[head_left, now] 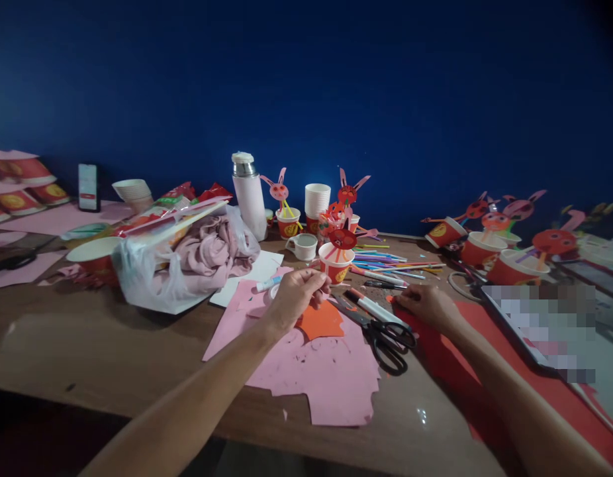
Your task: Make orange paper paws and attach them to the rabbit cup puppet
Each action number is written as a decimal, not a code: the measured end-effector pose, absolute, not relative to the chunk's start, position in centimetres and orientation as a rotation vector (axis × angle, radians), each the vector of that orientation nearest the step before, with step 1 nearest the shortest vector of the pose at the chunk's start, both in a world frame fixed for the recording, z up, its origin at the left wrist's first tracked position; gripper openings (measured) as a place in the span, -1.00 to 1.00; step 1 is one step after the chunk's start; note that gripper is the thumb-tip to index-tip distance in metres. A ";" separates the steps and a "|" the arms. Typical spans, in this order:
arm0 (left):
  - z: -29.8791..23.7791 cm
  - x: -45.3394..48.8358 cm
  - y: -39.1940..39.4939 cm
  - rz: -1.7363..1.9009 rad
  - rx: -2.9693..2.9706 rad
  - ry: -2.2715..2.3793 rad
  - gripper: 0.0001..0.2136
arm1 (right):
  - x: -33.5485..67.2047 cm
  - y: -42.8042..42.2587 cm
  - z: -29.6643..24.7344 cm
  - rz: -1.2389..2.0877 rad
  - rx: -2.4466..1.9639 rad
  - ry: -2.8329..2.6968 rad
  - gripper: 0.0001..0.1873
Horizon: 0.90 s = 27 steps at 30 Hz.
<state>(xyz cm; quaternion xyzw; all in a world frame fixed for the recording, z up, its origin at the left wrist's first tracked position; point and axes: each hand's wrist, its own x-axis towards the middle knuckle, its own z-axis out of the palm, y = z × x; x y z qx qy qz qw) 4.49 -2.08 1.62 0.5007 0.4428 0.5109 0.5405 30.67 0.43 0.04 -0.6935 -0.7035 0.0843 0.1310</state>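
Head view: left hand pinches an orange paper piece hanging just beneath its fingers.

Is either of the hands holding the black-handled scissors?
No, the scissors lie on the table between the left hand and right hand, untouched.

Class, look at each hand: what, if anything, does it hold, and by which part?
Left hand seems to pinch something small at its fingertips; unclear what. Right hand rests on red paper, gripping nothing.
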 end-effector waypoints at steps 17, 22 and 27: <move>2.0 1.1 -2.0 1.219 1.525 1.401 -0.81 | 25.2 -3.4 0.0 -0.023 -1.392 -2.272 -0.74; 1.9 0.4 -2.3 1.055 1.971 1.603 -0.84 | 24.7 -3.5 0.3 -0.111 -1.366 -2.397 -0.74; 2.6 0.8 -3.4 0.633 2.200 1.716 -0.78 | 26.4 -3.3 1.8 0.103 -1.583 -2.519 -0.80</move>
